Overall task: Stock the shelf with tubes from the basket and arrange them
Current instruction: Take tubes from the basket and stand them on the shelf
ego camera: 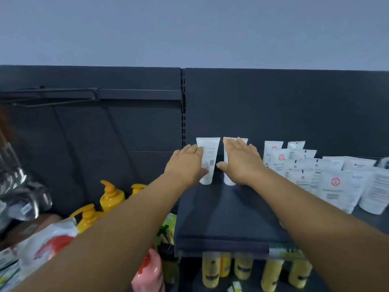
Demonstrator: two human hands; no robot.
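Both hands on smooth white tapered tubes standing cap-down at back of matte dark shelf [227,211]. Left hand [186,167] fingers wrap left tube [209,157]; right hand [242,163] fingers flat, spread against right tube [228,180]. More tubes [328,178] crowd at 3 o'clock.

Yellow pump bottles [109,197] stand lower left, a pink bottle [148,272] below, yellow bottles [242,268] underneath.

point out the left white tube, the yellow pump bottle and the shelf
left white tube [210,152], head view, upper printed body
yellow pump bottle [110,198], head view, shoulder below the pump
shelf [227,211], head view, bare dark top
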